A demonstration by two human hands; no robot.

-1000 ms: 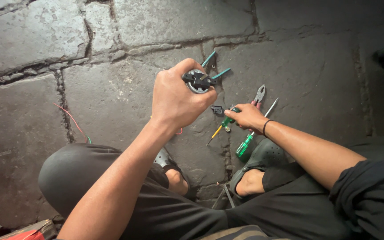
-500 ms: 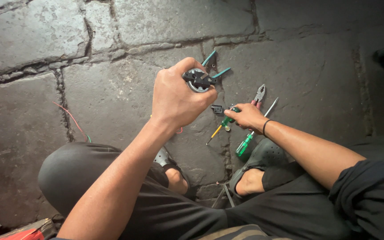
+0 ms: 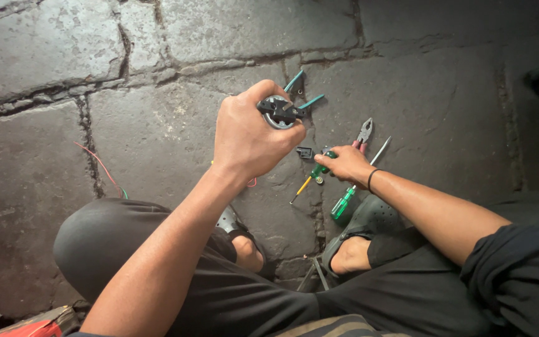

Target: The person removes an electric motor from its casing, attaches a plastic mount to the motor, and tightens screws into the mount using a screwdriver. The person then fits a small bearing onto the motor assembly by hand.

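Observation:
My left hand [image 3: 247,136] is raised above the stone floor and grips a small black round part [image 3: 279,112] between thumb and fingers. Lower down, my right hand [image 3: 346,163] rests on the floor with its fingers closed around the green handle of a screwdriver [image 3: 318,171]. Beside that hand lie red-handled pliers [image 3: 363,132], a second green-handled screwdriver [image 3: 350,196] with a long shaft, and a small black piece [image 3: 305,151]. A tool with teal handles [image 3: 301,93] lies just behind the raised part.
I squat on a floor of large grey stone slabs [image 3: 157,125] with deep joints. My feet in dark sandals [image 3: 357,231] are under me. A thin red wire [image 3: 98,163] lies at the left. A red object [image 3: 32,327] sits at the bottom left corner.

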